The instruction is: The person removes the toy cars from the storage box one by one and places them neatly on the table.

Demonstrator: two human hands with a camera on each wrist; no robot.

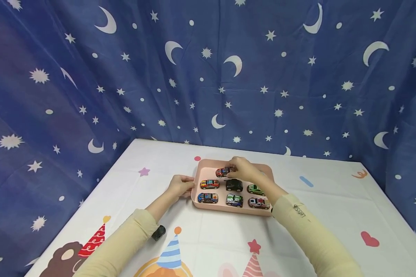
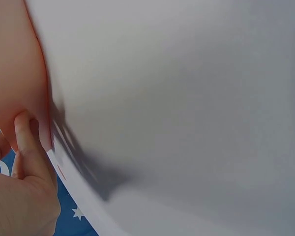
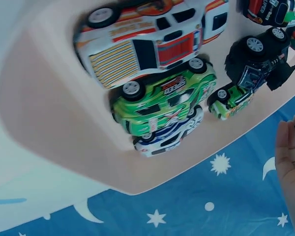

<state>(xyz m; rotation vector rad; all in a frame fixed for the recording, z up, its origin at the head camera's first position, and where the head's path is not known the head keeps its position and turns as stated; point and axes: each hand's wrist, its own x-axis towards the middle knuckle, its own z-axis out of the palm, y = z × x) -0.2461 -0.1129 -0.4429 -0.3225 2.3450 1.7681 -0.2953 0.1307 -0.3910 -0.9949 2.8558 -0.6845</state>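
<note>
A person's left hand (image 1: pixel 181 185) gripped the pink tray's (image 1: pixel 198 201) left rim on the worktop (image 1: pixel 332 207). The right hand (image 1: pixel 243 169) pinched a red toy car (image 1: pixel 223 171) at the tray's far row, seemingly placing it; releasing it squarely looked next.

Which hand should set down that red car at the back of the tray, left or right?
Right. The right hand already grips the red car over the back row of the pink tray. The left hand holds the tray's left rim, probably steadying it.
</note>
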